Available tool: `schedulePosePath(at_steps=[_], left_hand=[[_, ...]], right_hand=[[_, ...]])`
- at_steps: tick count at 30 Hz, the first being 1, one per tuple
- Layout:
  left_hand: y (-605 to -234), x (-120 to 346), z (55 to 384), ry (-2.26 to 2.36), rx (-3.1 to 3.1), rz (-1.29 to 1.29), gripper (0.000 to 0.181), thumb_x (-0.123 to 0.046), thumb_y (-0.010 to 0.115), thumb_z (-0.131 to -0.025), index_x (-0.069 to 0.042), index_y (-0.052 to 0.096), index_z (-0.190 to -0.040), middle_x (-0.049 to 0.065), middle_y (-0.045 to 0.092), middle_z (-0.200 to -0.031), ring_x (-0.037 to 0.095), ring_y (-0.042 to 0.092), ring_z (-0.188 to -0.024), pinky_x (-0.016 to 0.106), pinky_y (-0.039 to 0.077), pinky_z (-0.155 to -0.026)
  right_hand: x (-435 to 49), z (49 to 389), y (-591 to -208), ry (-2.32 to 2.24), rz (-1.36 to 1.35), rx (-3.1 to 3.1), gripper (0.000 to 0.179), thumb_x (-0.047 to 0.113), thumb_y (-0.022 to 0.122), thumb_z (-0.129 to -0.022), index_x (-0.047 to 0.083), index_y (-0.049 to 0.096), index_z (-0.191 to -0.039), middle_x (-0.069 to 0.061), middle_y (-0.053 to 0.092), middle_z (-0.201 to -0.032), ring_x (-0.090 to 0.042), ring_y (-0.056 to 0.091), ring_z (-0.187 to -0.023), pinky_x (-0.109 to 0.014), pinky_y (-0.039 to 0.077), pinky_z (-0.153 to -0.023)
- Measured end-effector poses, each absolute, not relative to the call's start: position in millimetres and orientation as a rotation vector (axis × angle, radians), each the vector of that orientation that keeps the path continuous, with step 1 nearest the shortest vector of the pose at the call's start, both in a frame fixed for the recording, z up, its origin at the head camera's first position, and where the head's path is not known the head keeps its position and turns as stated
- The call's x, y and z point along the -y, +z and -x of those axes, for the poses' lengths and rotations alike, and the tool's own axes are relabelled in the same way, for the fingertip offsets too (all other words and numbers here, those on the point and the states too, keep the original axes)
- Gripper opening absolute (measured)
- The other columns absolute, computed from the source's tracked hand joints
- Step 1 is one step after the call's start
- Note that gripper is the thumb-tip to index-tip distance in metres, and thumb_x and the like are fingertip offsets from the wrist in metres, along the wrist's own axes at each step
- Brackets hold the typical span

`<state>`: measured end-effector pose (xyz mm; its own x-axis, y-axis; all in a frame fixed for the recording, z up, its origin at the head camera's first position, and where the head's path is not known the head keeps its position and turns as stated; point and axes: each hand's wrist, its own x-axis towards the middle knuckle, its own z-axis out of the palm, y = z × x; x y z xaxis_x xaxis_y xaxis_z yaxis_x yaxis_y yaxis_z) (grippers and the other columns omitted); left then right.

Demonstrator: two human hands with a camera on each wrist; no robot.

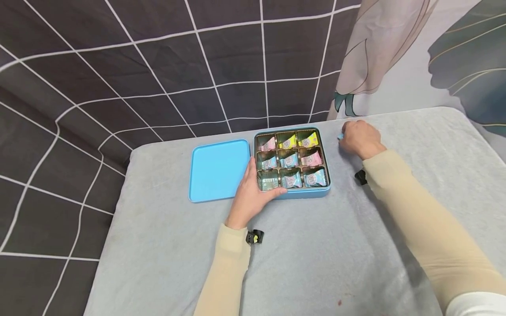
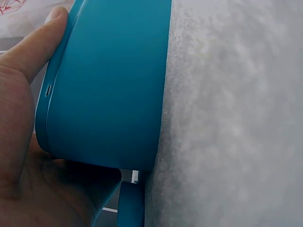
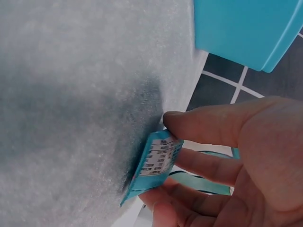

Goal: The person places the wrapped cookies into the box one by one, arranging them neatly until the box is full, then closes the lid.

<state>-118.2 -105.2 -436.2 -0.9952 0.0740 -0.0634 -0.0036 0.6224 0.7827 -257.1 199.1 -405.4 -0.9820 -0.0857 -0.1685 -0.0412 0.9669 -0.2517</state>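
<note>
A blue box (image 1: 303,193) has a gold tray in three rows of three compartments, with pink, yellow and blue wrapped sweets (image 1: 315,177) in them. Its front-left compartment (image 1: 269,181) shows a bare ribbed bottom. My left hand (image 1: 249,197) rests around the near-left corner, straight fingers along the left side, thumb on the front rim; part of those fingers is hidden behind the box in the left wrist view. To the right of the box, my right hand (image 1: 359,137) pinches a small blue wrapped sweet (image 3: 158,158) between thumb and fingers, close over the cloth. White printing covers the packet's visible face.
A flat blue lid (image 1: 218,171) lies left of the box, beside my left hand. Grey cloth (image 1: 166,245) covers the table. Behind it hang a dark gridded cloth (image 1: 170,66) and a patterned curtain (image 1: 379,52).
</note>
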Motion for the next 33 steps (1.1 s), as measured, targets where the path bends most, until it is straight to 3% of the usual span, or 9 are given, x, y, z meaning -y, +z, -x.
schedulePosePath(at_steps=[6,9,18,33], left_hand=[[-436,105,118,1.32,-2.749,-0.062,0.123,-0.056,0.082,-0.077,-0.008,0.007,-0.162,0.011,0.009,-0.168,0.026,0.015,-0.152,0.048,0.025,-0.119],[-435,105,118,1.321,-2.748,-0.063,0.124,-0.056,0.082,-0.077,-0.008,0.007,-0.162,0.011,0.009,-0.168,0.027,0.015,-0.152,0.048,0.025,-0.119],[-436,107,117,1.318,-2.755,-0.056,0.123,-0.056,0.082,-0.078,-0.008,0.006,-0.162,0.011,0.01,-0.168,0.026,0.016,-0.152,0.048,0.026,-0.119],[-435,106,119,1.325,-2.748,-0.066,0.123,-0.056,0.082,-0.078,-0.008,0.006,-0.162,0.011,0.009,-0.168,0.025,0.016,-0.152,0.047,0.026,-0.119]], right_hand=[[-196,252,-401,-0.412,0.073,-2.927,0.051,0.013,0.056,-0.086,-0.005,0.053,-0.134,-0.036,0.053,-0.122,-0.055,0.056,-0.105,-0.066,0.05,-0.078],[-194,248,-398,-0.448,0.074,-2.957,0.054,0.014,0.055,-0.085,-0.007,0.051,-0.135,-0.036,0.051,-0.124,-0.057,0.055,-0.104,-0.067,0.049,-0.079],[-187,237,-393,-0.68,0.203,-3.071,0.049,0.003,0.059,-0.077,-0.018,0.056,-0.121,-0.038,0.05,-0.112,-0.055,0.052,-0.102,-0.064,0.044,-0.085],[-192,223,-395,-0.945,0.291,-3.127,0.041,-0.005,0.065,-0.074,-0.016,0.058,-0.113,-0.032,0.052,-0.108,-0.046,0.048,-0.099,-0.059,0.042,-0.085]])
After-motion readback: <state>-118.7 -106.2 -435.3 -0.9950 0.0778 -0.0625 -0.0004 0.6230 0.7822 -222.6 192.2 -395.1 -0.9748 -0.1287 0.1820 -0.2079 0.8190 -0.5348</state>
